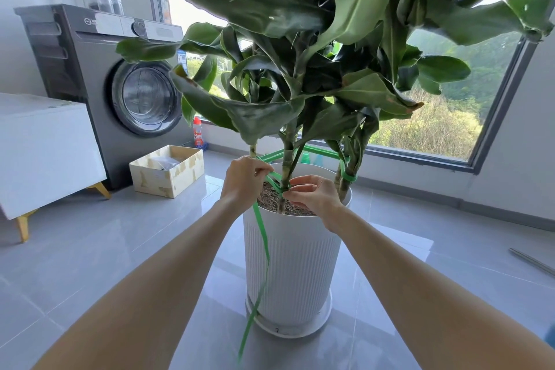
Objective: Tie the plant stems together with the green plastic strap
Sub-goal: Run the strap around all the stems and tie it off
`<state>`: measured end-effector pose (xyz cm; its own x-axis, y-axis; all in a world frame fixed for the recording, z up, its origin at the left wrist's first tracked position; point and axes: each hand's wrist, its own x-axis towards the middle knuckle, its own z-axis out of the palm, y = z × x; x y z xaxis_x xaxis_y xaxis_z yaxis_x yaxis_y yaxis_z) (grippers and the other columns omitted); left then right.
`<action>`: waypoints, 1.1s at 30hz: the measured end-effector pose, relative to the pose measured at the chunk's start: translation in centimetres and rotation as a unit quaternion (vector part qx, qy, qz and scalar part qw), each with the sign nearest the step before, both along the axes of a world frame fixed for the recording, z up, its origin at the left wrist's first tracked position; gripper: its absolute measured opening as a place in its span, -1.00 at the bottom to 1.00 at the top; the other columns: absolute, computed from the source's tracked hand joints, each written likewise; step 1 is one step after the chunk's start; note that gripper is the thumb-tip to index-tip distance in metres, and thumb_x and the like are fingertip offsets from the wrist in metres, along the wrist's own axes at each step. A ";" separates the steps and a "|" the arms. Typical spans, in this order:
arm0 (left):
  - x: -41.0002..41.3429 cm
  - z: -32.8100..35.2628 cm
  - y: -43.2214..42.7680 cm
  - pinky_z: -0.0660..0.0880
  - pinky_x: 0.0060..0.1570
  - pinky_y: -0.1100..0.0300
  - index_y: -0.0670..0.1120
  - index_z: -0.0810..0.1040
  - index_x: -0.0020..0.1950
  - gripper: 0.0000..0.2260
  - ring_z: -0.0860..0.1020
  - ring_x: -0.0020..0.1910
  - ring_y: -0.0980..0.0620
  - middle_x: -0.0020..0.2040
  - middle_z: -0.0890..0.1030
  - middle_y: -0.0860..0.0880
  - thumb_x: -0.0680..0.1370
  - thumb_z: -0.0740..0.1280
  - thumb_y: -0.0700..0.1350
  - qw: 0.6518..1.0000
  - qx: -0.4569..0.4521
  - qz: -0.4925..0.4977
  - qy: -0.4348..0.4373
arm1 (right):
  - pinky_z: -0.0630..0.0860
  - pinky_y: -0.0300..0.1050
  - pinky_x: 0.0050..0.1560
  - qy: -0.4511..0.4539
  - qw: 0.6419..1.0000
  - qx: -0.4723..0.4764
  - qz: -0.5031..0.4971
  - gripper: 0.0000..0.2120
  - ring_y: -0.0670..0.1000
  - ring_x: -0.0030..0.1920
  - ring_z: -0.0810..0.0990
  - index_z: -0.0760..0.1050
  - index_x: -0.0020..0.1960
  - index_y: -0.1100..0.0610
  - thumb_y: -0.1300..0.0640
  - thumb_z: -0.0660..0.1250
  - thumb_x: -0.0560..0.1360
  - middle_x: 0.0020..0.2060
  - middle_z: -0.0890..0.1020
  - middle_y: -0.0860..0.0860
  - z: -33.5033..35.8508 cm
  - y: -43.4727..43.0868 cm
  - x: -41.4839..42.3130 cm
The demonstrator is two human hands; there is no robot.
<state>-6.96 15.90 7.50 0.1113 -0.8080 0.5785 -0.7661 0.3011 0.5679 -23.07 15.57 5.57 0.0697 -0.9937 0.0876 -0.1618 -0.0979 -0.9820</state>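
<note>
A tall leafy plant with several stems stands in a white ribbed pot (292, 264) on the floor. A green plastic strap (322, 152) runs around the stems above the soil and is wrapped on the right stem (348, 180). My left hand (244, 182) grips the strap beside the left stem, and its loose tail (261, 264) hangs down past the pot to the floor. My right hand (313, 194) pinches the strap where it loops around the middle stem (285, 159).
A grey washing machine (99, 81) stands at the back left, with a white cabinet (45, 153) and an open cardboard box (168, 170) near it. A window (450, 117) is behind the plant. Grey floor tiles surround the pot.
</note>
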 end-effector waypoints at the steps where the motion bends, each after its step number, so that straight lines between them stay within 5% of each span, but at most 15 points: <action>1: 0.0 0.0 0.0 0.49 0.04 0.24 -0.15 0.66 0.07 -0.84 0.60 -0.06 0.03 0.02 0.68 -0.08 0.53 0.35 -0.21 1.000 0.001 0.000 0.002 | 0.61 -0.12 0.00 0.025 1.000 -0.014 -0.005 -0.71 0.05 -0.10 0.68 0.61 -0.07 0.11 0.25 0.59 0.26 -0.15 0.70 0.08 0.0 0.0 0.0; 9: 0.1 0.2 0.1 0.49 0.07 0.22 -0.15 0.66 0.07 -0.84 0.60 -0.03 0.01 0.03 0.67 -0.09 0.53 0.35 -0.22 1.000 0.004 0.003 0.014 | 0.55 -0.33 -0.21 0.128 0.986 -0.098 -0.053 -0.73 -0.08 -0.22 0.65 0.61 -0.09 0.07 0.16 0.60 0.26 -0.24 0.69 -0.02 0.4 0.7 0.5; 19: 0.2 0.5 0.4 0.50 0.10 0.19 -0.17 0.66 0.08 -0.83 0.60 -0.01 0.00 0.05 0.67 -0.10 0.53 0.34 -0.22 1.000 0.010 -0.003 0.020 | 0.61 -0.12 -0.07 0.163 0.976 -0.115 -0.088 -0.74 -0.08 -0.24 0.63 0.65 -0.09 0.13 0.12 0.60 0.26 -0.28 0.66 -0.03 0.7 0.6 1.0; 25: 0.5 0.4 0.5 0.50 0.06 0.20 -0.16 0.67 0.06 -0.84 0.60 -0.03 0.01 0.03 0.67 -0.10 0.53 0.35 -0.22 1.000 0.007 -0.011 0.014 | 0.45 -0.39 -0.25 0.177 0.971 -0.138 -0.086 -0.74 -0.21 -0.31 0.54 0.68 -0.05 0.14 0.10 0.58 0.29 -0.30 0.64 -0.07 0.8 0.8 0.9; 33: 1.2 0.7 1.0 0.52 0.07 0.14 -0.16 0.67 0.04 -0.85 0.60 -0.06 -0.01 -0.01 0.68 -0.10 0.52 0.37 -0.21 1.000 0.006 -0.019 0.005 | 0.60 -0.13 -0.04 0.179 0.970 -0.135 -0.099 -0.77 -0.05 -0.23 0.66 0.70 -0.14 0.14 0.11 0.60 0.24 -0.27 0.70 0.00 1.0 0.2 1.5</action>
<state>-5.72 16.85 8.24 0.0859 -0.8188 0.5676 -0.7483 0.3231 0.5793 -21.59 15.76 6.61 -0.0467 -0.9351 0.3512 -0.5295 -0.2750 -0.8025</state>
